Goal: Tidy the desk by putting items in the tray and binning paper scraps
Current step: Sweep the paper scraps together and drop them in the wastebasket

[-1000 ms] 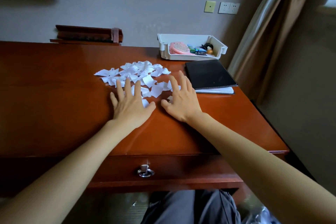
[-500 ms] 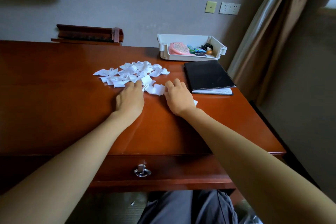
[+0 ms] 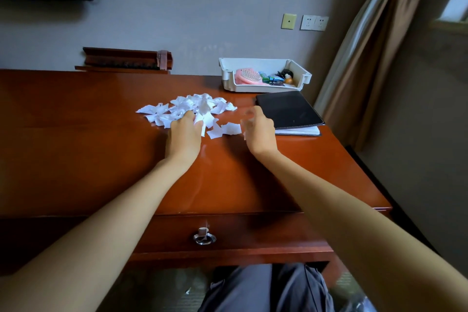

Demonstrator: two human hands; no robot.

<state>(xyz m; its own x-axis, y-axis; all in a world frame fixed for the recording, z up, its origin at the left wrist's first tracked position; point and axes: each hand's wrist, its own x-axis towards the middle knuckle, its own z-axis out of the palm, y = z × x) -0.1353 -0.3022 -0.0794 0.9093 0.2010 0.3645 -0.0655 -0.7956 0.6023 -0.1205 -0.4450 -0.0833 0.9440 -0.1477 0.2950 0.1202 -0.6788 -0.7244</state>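
White torn paper scraps [image 3: 188, 106] lie in a loose pile on the red-brown desk [image 3: 76, 134], slightly behind its middle. My left hand [image 3: 184, 135] rests at the pile's near edge with its fingers curled around a few scraps. My right hand [image 3: 260, 132] hovers just right of the pile; its fingers are motion-blurred, so what they hold is unclear. Two loose scraps [image 3: 224, 129] sit between my hands. A white tray [image 3: 263, 88] at the back right holds a pink hairbrush [image 3: 247, 76] and small items.
A black notebook [image 3: 288, 109] lies in front of the tray, close to my right hand. A wooden rack [image 3: 126, 59] stands against the wall. The desk's right edge drops off beside a curtain [image 3: 367, 58]. A drawer with a ring pull [image 3: 203, 237] faces me.
Both hands slid from flat on the desk forward into the scraps and curled their fingers. The left now grips scraps; the right has lifted and moved right, blurred.
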